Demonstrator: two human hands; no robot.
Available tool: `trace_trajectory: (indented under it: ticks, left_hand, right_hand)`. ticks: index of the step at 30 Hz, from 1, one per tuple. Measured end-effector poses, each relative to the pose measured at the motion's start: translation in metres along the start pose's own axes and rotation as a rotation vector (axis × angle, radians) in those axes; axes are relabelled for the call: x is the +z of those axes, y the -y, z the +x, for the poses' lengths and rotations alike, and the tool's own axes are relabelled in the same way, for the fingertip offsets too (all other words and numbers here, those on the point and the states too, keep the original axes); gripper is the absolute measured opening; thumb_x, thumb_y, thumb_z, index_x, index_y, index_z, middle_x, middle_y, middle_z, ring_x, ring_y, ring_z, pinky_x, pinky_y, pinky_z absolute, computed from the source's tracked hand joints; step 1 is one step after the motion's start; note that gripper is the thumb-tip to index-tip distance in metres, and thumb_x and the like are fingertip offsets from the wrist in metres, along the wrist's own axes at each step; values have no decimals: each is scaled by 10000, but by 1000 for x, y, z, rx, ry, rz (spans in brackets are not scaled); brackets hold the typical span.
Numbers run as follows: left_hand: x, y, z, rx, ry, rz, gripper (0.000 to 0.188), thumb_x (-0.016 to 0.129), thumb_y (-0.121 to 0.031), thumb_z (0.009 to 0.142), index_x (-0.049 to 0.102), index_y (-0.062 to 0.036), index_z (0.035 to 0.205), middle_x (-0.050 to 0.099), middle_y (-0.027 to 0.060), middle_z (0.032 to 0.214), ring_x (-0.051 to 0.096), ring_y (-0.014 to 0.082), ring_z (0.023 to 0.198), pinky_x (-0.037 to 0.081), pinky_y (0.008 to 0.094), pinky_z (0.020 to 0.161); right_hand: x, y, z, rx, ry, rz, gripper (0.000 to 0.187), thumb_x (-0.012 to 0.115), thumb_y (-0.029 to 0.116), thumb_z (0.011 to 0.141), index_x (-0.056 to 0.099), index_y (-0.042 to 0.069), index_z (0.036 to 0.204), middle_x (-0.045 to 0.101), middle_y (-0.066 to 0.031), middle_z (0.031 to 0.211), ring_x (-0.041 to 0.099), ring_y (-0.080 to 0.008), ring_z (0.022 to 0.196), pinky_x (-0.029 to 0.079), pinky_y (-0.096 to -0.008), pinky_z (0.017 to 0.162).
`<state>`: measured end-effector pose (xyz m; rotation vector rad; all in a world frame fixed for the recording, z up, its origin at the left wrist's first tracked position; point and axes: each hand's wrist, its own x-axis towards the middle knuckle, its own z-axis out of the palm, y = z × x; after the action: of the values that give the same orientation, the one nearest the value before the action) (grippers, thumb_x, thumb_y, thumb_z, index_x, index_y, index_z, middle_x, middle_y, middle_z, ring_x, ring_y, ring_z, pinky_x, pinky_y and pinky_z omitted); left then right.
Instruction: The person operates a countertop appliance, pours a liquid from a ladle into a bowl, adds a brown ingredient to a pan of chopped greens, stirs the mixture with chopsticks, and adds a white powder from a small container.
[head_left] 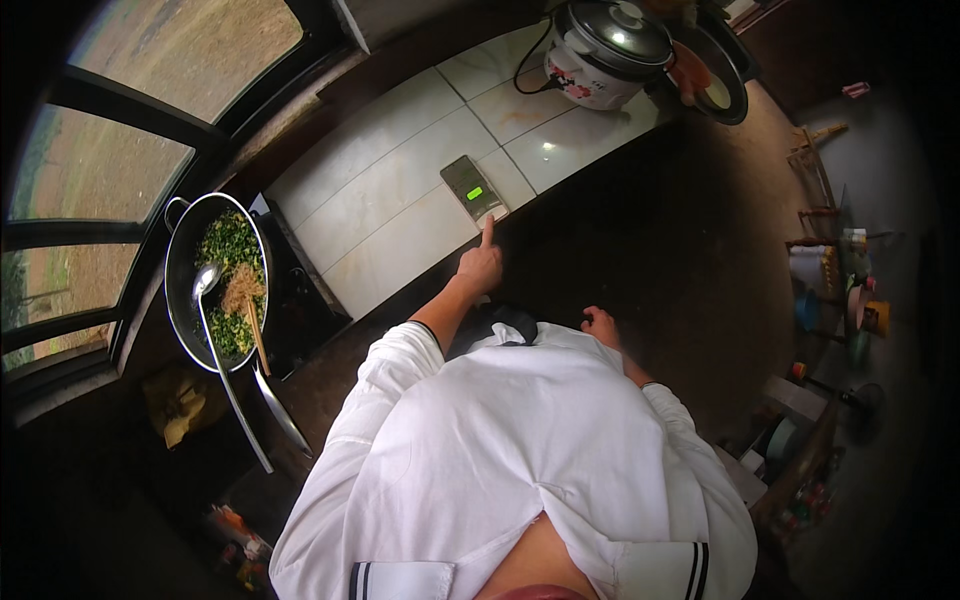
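Currently the phone (465, 180) lies flat on the pale-tiled counter (400, 195), near its front edge, dark screen up with a small green patch (474, 194) lit on it. Left hand (481, 266): index finger stretched out, tip at the phone's near end, other fingers folded; pointing rather than gripping. Right hand (601, 325): well apart from the left, to the right of the phone and nearer the body, held low before the white shirt (520, 430), fingers loosely bent and parted.

Left of the phone, well apart from it: deep metal pan (175, 300) with chopped greens (228, 238) and a heap of brown shreds (242, 290). A long-handled metal ladle (222, 375) rests in the pan, bowl on the greens, handle out over the rim toward the body; wooden chopsticks (259, 338) stand at the shreds. Farther left of the phone, dark-framed window (130, 150), dry ground outside.

Beyond the phone and to its right: white rice cooker (596, 80), floral print, glass lid on, black cord (520, 75) looping at its left side.
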<state>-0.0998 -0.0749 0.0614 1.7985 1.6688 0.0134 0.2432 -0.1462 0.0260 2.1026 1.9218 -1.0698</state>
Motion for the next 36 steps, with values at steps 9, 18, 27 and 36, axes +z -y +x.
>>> trace_trajectory:
  ticks: [9,18,27,36]
  left_hand:
    - [-4,5,6,12,41,-36,295,612,-167,850,658,18,1074,51,292,1618,686,455,949,560,513,836]
    - [-42,-19,-62,-8,-161,-226,349,674,-203,879,607,-14,1165,211,228,1601,684,406,966,550,475,862]
    - [-108,-45,-277,-239,-761,-701,178,656,-50,929,674,1,1099,696,130,897,664,199,775,522,301,707]
    - [-165,58,-483,-823,-1209,198,375,620,-110,954,568,5,1307,585,188,1312,557,357,1207,431,410,1023]
  right_hand:
    - [6,-1,11,-13,-24,-5,356,665,190,829,670,101,1173,675,-195,1156,650,-366,1080,541,-459,903]
    - [14,34,46,-185,-42,95,291,672,180,851,692,70,1120,720,-176,1042,702,-340,954,569,-414,850]
    - [-12,193,35,-647,214,314,176,650,196,898,711,33,930,699,-145,790,696,-280,724,534,-363,662]
    - [23,376,-47,-1175,306,206,269,670,141,854,619,95,1114,639,-109,1061,637,-302,963,530,-397,816]
